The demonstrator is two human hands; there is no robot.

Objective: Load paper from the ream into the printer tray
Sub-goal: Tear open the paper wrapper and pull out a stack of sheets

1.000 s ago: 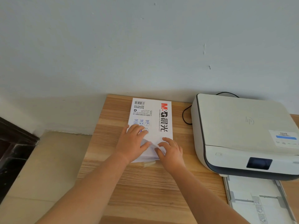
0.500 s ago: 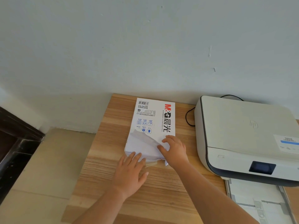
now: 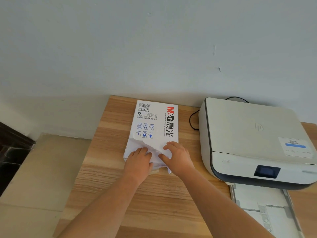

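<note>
A white ream of paper (image 3: 155,122) with red and black print lies on the wooden desk (image 3: 106,177), its near end torn open so plain white sheets show. My left hand (image 3: 138,163) rests on that torn end, fingers curled into the wrapper. My right hand (image 3: 177,158) holds the loose wrapper flap at the ream's near right corner. To the right stands a white printer (image 3: 248,134) with a dark screen. Its paper tray (image 3: 262,212) is pulled out toward me at the lower right, with no paper in it.
A black cable (image 3: 193,120) loops on the desk between ream and printer. The pale wall runs right behind the desk. The desk's left edge drops to a beige floor (image 3: 34,177), with dark furniture (image 3: 10,152) at the far left.
My left hand, which had slid back onto the bare desk, has moved forward onto the ream's torn end again. My right hand stays on the wrapper flap.
</note>
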